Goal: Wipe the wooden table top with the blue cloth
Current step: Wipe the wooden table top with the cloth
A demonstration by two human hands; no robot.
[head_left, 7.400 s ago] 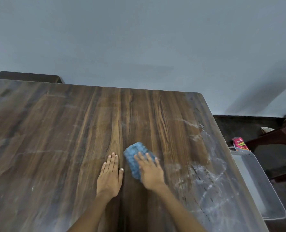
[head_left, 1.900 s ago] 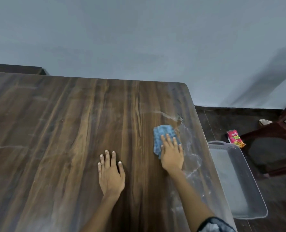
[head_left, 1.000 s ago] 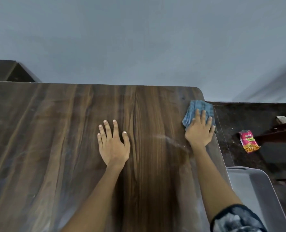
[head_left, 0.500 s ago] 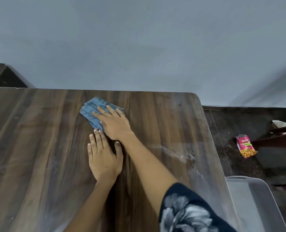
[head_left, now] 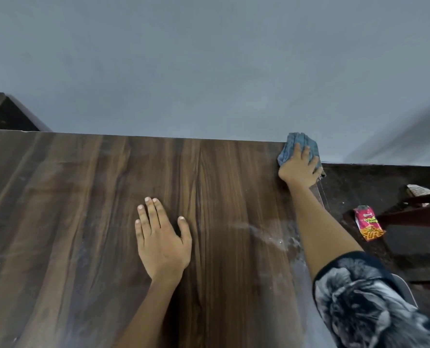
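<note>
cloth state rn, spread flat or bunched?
Bunched. The blue cloth sits crumpled under the right hand at the table's far right corner.

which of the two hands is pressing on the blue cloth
The right hand, pressing the crumpled blue cloth at the table's far right corner; the left hand lies flat on bare wood.

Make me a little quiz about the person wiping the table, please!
1. True or false: the left hand holds the cloth.
2. Where on the table is the cloth? A) far right corner B) middle C) near left edge
3. Fill in: a pale smear lies on the table beside the right ____.

Key: 1. False, the right hand presses it; the left lies flat on the wood. 2. A. 3. forearm.
</note>
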